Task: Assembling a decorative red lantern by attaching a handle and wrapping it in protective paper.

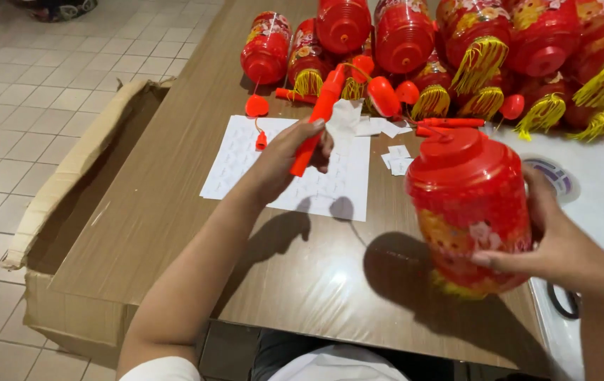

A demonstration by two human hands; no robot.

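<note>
My right hand (556,240) grips a red lantern (470,208) with gold patterns, held above the brown table (175,212) at the right. A yellow tassel fringe shows at its lower end. My left hand (288,159) holds a red plastic stick handle (316,123) upright over a white sticker sheet (330,187). A small piece of white paper (344,116) sticks up by the stick near my fingers. A thin cord runs from the stick toward the lantern.
Several finished red lanterns with yellow tassels (478,63) lie across the table's far edge. Small white paper scraps (397,159) lie by the sheet. An open cardboard box (69,204) stands on the tiled floor at left. A tape roll (559,176) and scissors (563,303) lie at right.
</note>
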